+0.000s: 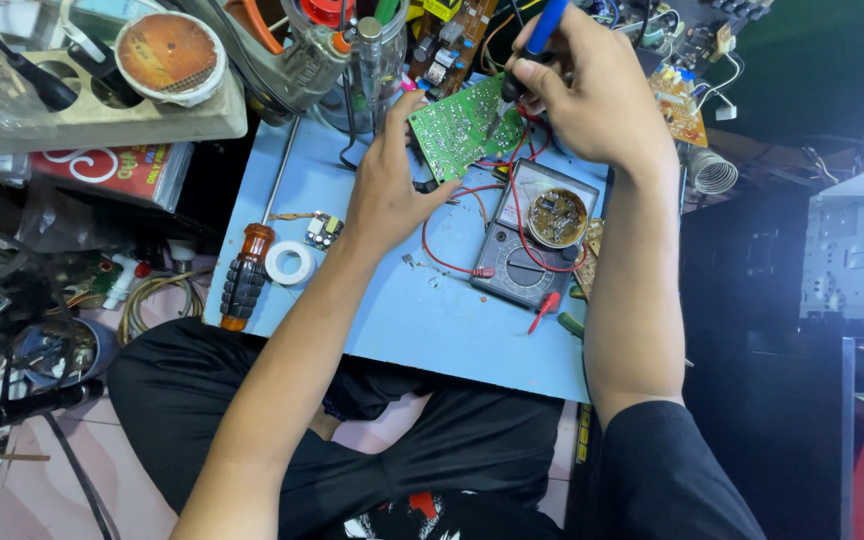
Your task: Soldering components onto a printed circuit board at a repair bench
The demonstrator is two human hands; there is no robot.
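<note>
My left hand (389, 185) grips the near edge of a green circuit board (459, 125), holding it tilted up over the blue work board (422, 320). Above it, my right hand (592, 95) is closed around a blue-handled soldering iron (542, 30) whose tip touches the green board's upper right part. A grey analogue multimeter (527, 245) lies just right of my left hand, with red leads looped across it and a small round tin (557, 217) resting on its face.
A brown-handled screwdriver (247, 270) and a white tape roll (290, 262) lie on the blue board's left side beside a small circuit module (323, 229). A wooden stand (102, 105) with tools sits at upper left. A metal chassis (857, 255) stands at right.
</note>
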